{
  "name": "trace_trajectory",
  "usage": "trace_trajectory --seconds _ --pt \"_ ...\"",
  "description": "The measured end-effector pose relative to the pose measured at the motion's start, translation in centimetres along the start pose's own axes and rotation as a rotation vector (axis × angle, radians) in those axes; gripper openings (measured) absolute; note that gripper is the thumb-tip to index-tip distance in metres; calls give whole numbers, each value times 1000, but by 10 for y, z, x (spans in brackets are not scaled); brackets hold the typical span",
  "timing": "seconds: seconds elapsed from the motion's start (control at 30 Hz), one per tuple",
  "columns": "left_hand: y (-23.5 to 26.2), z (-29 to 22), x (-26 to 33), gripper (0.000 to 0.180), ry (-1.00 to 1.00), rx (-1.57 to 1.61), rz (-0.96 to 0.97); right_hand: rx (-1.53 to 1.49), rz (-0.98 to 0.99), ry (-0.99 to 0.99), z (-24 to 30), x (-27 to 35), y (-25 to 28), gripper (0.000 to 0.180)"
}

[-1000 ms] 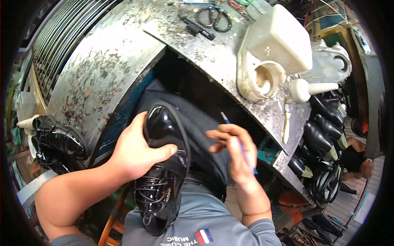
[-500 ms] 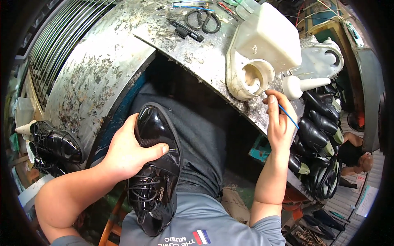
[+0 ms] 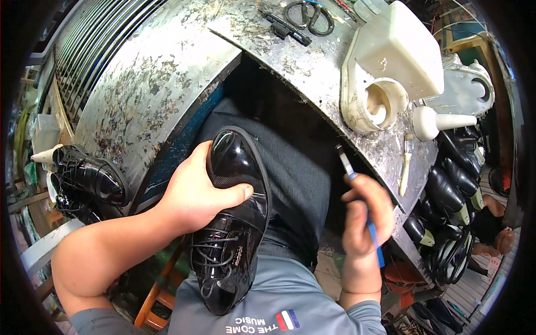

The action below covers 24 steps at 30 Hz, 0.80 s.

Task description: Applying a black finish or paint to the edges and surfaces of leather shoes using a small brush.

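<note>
The left hand (image 3: pixel 195 190) clamps a shoe (image 3: pixel 237 220), likely slippery, best held midway, toe (image 3: pixel 229 151) beyond thumb (image 3: pixel 237 194); right hand (image 3: pixel 368 215) grips a brush (image 3: pixel 346 163).

1 held shoe (image 3: pixel 237 218), 1 blue tool (image 3: pixel 346 163). Tabletop (image 3: pixel 142 89) has 1 pair of scissors (image 3: pixel 306 14), 1 white jug (image 3: pixel 410 47), 1 nozzle bottle (image 3: pixel 427 124) and 1 brush (image 3: pixel 406 166). Looks like 2 other shoes (image 3: pixel 95 180) off left. The shoe pile (image 3: pixel 445 188) on the right overlaps too much, can't count it tbh.
</note>
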State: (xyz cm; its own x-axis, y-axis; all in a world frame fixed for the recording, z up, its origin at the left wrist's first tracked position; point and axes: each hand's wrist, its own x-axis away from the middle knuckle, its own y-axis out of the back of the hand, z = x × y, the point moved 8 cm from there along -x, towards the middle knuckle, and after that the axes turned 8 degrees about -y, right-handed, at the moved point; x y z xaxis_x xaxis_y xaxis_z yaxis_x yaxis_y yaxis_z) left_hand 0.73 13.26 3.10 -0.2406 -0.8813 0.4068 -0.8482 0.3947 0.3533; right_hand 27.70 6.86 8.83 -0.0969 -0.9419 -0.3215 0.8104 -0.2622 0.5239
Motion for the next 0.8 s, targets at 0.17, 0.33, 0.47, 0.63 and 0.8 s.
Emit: trace_trajectory --seconds 0.17,0.33,0.47,0.63,0.8 --pt "-1 0 -1 68 -13 4 3 24 218 173 35 23 -43 33" --pt "-3 -2 -1 63 -8 6 1 4 194 273 38 38 -58 39" --pt "-3 1 0 62 -8 51 2 44 183 313 39 40 -63 39" --pt "-3 1 0 61 -12 29 -2 68 195 302 41 37 -66 35" --pt "-2 -2 0 61 -10 -2 1 87 201 308 41 35 -68 33"
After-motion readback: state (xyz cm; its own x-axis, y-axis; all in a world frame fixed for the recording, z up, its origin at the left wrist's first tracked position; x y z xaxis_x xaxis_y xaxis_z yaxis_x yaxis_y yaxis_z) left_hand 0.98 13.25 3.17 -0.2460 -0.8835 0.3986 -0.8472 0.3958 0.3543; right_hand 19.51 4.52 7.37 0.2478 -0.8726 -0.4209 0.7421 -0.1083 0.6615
